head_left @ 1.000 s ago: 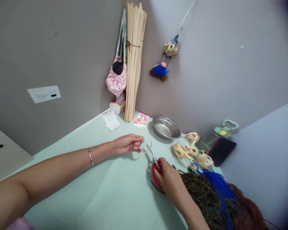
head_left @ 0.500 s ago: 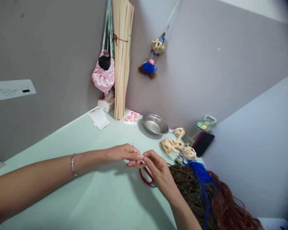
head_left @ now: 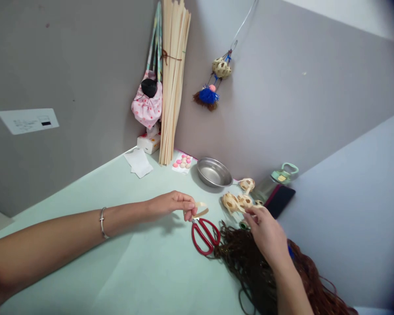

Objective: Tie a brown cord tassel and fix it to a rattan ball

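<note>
Right hand [head_left: 267, 229] has shifted off the curled strip since half a second ago, now out over the woven balls [head_left: 230, 202]; the red-handled scissors [head_left: 207, 236] show fully. Pale green table [head_left: 144, 262] set into a corner of grey walls [head_left: 92, 78]. Against the corner, a tied bundle of pale slats [head_left: 172, 83] stands upright beside a hanging pink dotted bag [head_left: 147, 109]; tissue box [head_left: 148, 143] below the bag. Metal bowl [head_left: 214, 175] near the back edge; bottle [head_left: 264, 188] and dark phone [head_left: 281, 201] to its right; heaped dark brown yarn [head_left: 246, 258] at front right. Tasselled ornament [head_left: 221, 68] hangs on the wall.

Curled strip [head_left: 202, 213]: thin, narrow, cream to tan, bent into an open loop. It sits just above the scissors, pinched in the left hand [head_left: 175, 204] between thumb and fingers. Right thumb and forefinger close together; cannot tell whether they grip anything.
</note>
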Demonstrator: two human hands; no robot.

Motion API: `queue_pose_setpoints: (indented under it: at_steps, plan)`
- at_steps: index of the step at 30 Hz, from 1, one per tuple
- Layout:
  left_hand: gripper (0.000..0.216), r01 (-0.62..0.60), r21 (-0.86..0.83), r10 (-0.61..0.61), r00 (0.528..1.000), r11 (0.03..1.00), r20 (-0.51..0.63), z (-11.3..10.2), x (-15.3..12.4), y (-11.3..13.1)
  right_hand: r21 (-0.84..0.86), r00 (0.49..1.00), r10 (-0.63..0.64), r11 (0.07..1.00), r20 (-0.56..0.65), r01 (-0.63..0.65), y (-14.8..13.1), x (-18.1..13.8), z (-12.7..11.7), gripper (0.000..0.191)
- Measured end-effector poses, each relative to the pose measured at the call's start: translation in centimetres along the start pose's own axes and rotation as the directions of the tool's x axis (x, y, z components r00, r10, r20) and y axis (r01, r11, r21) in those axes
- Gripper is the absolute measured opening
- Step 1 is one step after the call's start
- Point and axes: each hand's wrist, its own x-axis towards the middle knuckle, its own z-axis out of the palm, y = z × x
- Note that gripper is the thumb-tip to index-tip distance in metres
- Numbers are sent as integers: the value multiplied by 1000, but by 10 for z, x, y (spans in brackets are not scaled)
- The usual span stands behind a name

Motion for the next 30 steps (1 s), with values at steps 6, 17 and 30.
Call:
queue_pose_setpoints:
  at_steps: [6,17,30]
  plan:
    - [28,-17,-118,15,1000,993,-20,-2,2,-5,-309,992,77,950,99,-43,29,8,30,32]
    - [30,-81,-124,55,977,989,-205,-1,2,1,721,997,68,688,48,-82,22,3,-28,42]
    - [30,-122,-147,102,985,981,-139,5,2,-4,964,985,25,201,170,-171,-65,-29,-6,36]
